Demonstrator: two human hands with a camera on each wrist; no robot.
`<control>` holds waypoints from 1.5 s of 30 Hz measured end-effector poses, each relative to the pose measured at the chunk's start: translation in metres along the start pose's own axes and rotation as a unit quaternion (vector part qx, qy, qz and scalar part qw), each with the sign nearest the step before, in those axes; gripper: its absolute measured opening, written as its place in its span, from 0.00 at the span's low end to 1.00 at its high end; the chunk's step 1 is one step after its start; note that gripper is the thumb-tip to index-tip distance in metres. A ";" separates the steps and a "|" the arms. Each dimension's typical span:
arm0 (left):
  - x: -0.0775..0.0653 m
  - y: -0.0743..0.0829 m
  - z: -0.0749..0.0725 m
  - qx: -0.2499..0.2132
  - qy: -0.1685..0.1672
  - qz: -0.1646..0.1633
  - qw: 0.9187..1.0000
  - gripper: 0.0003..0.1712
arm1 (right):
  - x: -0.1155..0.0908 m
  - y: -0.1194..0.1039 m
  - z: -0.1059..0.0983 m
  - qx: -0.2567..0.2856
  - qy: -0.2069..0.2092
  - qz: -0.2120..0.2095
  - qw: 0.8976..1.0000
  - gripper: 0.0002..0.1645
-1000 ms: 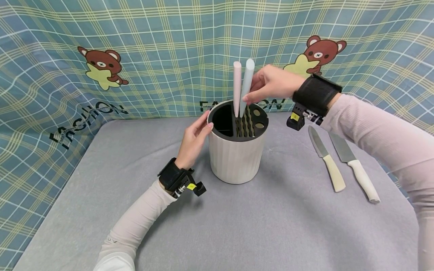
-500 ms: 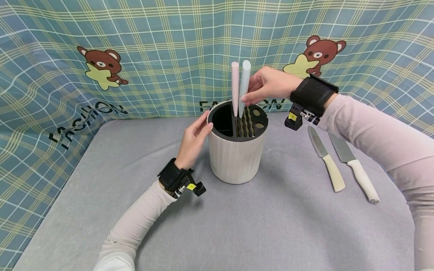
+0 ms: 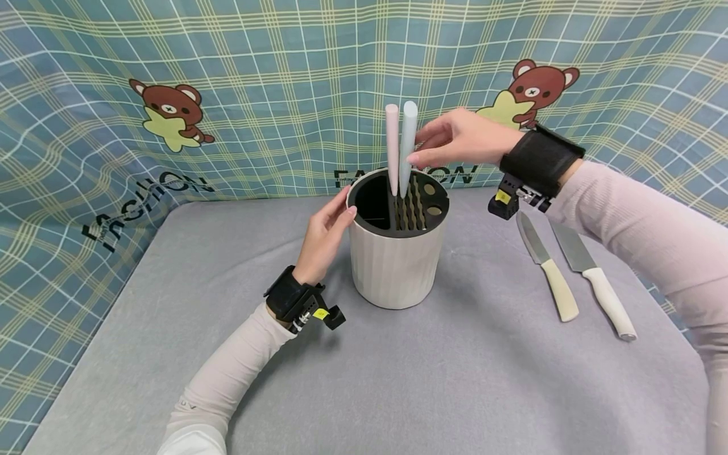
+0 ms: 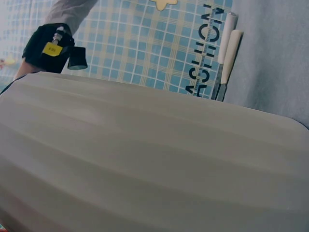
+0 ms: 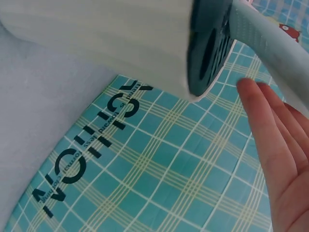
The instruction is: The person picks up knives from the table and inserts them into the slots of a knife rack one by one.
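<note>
A pale ribbed knife block (image 3: 396, 272) with a black slotted top stands upright on the grey cloth. My left hand (image 3: 323, 243) rests against its left side, thumb at the rim and fingers fairly straight; the left wrist view shows mostly the block's wall. Two knives stand in the slots, one with a pink handle (image 3: 392, 145), one with a light blue handle (image 3: 407, 145). Beside the blue handle is my right hand (image 3: 463, 138), its fingers extended. In the right wrist view a gap shows between those fingers (image 5: 263, 125) and the light blue handle (image 5: 275, 50).
To the right lie a knife with a cream handle (image 3: 560, 291) and a broader one with a white handle (image 3: 610, 303). A checked curtain (image 3: 273, 95) with bear prints rises behind the grey cloth (image 3: 364, 379).
My right hand has let go of the blue-handled knife and drawn slightly to the right. Both upright handles have shifted a little left. My left hand stays where it was.
</note>
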State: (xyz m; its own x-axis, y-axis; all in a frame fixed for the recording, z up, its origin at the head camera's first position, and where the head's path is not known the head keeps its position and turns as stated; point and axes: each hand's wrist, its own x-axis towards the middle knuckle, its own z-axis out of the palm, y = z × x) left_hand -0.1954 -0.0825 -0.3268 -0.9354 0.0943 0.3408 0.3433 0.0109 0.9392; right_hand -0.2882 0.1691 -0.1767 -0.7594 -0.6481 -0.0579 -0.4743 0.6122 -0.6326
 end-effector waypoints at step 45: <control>0.000 -0.001 -0.002 -0.003 -0.005 -0.002 1.000 0.30 | -0.159 0.221 0.026 -0.266 0.035 0.001 0.963 0.31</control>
State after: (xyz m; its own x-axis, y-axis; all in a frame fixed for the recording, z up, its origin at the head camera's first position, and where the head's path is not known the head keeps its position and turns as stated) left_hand -0.1955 -0.0846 -0.3277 -0.9358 0.1045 0.3367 0.3391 0.0060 0.9407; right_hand -0.2605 0.3960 -0.3276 -0.7803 -0.6254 0.0047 -0.6193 0.7714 -0.1463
